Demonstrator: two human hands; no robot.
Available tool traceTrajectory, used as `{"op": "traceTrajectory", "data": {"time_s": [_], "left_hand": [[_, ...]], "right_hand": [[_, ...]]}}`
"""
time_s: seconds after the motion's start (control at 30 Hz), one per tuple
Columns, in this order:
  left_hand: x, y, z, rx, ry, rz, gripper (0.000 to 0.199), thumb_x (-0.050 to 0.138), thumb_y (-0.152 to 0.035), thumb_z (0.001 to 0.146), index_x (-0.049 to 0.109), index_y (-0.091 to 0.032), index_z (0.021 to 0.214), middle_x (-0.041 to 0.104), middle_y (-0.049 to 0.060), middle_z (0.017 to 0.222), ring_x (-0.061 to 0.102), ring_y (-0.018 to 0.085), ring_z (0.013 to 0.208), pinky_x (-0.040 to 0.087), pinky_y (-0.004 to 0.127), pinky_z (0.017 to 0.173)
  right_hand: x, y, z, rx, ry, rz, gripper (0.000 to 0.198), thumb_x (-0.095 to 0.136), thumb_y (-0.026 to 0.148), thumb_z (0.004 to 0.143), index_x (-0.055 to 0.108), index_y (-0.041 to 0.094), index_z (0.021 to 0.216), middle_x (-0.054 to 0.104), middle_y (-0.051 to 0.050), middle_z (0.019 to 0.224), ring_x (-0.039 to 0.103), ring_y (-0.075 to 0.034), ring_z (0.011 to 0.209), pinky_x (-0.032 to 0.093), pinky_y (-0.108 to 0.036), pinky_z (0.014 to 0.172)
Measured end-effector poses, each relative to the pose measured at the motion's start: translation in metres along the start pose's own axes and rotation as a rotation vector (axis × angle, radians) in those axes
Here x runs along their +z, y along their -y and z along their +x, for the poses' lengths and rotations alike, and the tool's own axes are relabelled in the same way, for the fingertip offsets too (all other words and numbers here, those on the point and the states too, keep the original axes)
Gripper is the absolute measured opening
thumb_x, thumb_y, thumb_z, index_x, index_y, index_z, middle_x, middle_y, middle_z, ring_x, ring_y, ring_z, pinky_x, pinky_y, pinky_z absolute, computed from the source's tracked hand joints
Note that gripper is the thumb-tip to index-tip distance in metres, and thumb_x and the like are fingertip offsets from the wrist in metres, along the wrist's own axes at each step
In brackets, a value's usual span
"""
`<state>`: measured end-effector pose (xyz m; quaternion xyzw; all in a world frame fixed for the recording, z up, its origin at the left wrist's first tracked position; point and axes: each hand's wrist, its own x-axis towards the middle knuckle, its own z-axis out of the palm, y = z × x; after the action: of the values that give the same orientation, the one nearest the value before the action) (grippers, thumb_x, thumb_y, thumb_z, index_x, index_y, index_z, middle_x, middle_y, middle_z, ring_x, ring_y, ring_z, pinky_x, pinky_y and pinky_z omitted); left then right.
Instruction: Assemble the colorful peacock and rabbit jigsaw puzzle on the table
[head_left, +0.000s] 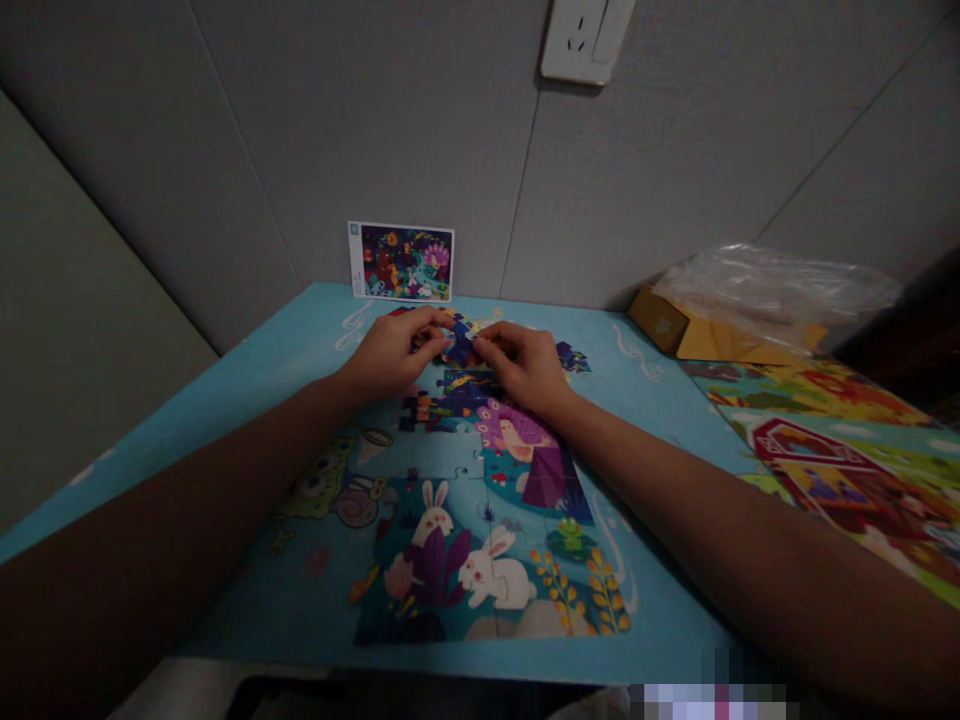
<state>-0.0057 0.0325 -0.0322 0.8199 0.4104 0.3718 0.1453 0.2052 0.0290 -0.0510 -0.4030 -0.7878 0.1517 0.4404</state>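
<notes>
A dark blue jigsaw piece (460,348) is pinched between my two hands above the far part of the table. My left hand (397,350) has thumb and forefinger closed at the piece's left edge. From the other side, my right hand (525,365) is closed on it too. Loose pieces lie behind and beneath the hands, partly hidden; one colourful piece (575,358) sits right of my right hand. Closer to me is a joined puzzle section (495,570) with white rabbits, a frog and a purple peacock. A dark joined strip (442,402) lies just below the hands.
A picture card (407,263) leans against the grey wall at the back. To the right stand a yellow cardboard box (720,335) with clear plastic wrap (765,285) on it and another colourful puzzle (847,460). The blue table (247,390) has printed cartoon figures. A wall socket (585,40) is above.
</notes>
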Motion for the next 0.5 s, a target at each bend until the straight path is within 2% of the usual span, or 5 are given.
{"op": "traceTrajectory", "data": {"time_s": [0.1, 0.2, 0.27, 0.4, 0.5], "left_hand": [[-0.0004, -0.0003, 0.0005, 0.002, -0.053, -0.029, 0.032, 0.057, -0.033, 0.089, 0.071, -0.012, 0.109, 0.075, 0.009, 0.097, 0.067, 0.018, 0.082, 0.053, 0.031, 0.08], [-0.002, -0.0025, 0.0008, 0.016, -0.044, -0.011, 0.029, 0.057, -0.031, 0.087, 0.073, -0.013, 0.104, 0.075, 0.008, 0.097, 0.066, 0.018, 0.082, 0.053, 0.031, 0.081], [-0.0032, -0.0044, 0.0009, 0.026, -0.018, 0.021, 0.027, 0.057, -0.03, 0.087, 0.074, -0.014, 0.1, 0.075, 0.007, 0.095, 0.066, 0.018, 0.082, 0.052, 0.031, 0.081], [-0.0044, -0.0073, 0.0004, 0.062, 0.023, 0.017, 0.026, 0.057, -0.03, 0.085, 0.075, -0.015, 0.096, 0.075, 0.006, 0.093, 0.066, 0.018, 0.081, 0.052, 0.03, 0.079], [-0.0038, -0.0087, -0.0008, 0.08, 0.062, -0.05, 0.025, 0.057, -0.03, 0.083, 0.075, -0.015, 0.094, 0.074, 0.006, 0.09, 0.067, 0.018, 0.081, 0.053, 0.029, 0.077]], "right_hand": [[-0.0017, 0.0018, -0.0004, -0.037, 0.112, -0.025, 0.034, 0.054, 0.035, 0.094, 0.069, 0.014, 0.072, 0.067, -0.003, 0.065, 0.055, -0.012, 0.058, 0.037, -0.025, 0.06], [-0.0019, 0.0031, -0.0008, -0.047, 0.162, -0.077, 0.037, 0.053, 0.035, 0.093, 0.067, 0.014, 0.066, 0.065, -0.003, 0.062, 0.052, -0.012, 0.056, 0.034, -0.025, 0.058], [-0.001, 0.0027, -0.0008, -0.029, 0.144, -0.072, 0.036, 0.053, 0.035, 0.093, 0.067, 0.014, 0.068, 0.065, -0.003, 0.062, 0.052, -0.011, 0.057, 0.035, -0.025, 0.058], [0.0012, 0.0007, -0.0012, -0.003, 0.089, 0.027, 0.03, 0.059, 0.041, 0.09, 0.07, 0.014, 0.088, 0.064, 0.0, 0.063, 0.053, -0.011, 0.057, 0.037, -0.024, 0.059], [0.0008, 0.0012, -0.0023, -0.009, 0.136, 0.084, 0.029, 0.061, 0.042, 0.087, 0.068, 0.014, 0.082, 0.059, 0.001, 0.06, 0.049, -0.011, 0.054, 0.036, -0.024, 0.056]]}}
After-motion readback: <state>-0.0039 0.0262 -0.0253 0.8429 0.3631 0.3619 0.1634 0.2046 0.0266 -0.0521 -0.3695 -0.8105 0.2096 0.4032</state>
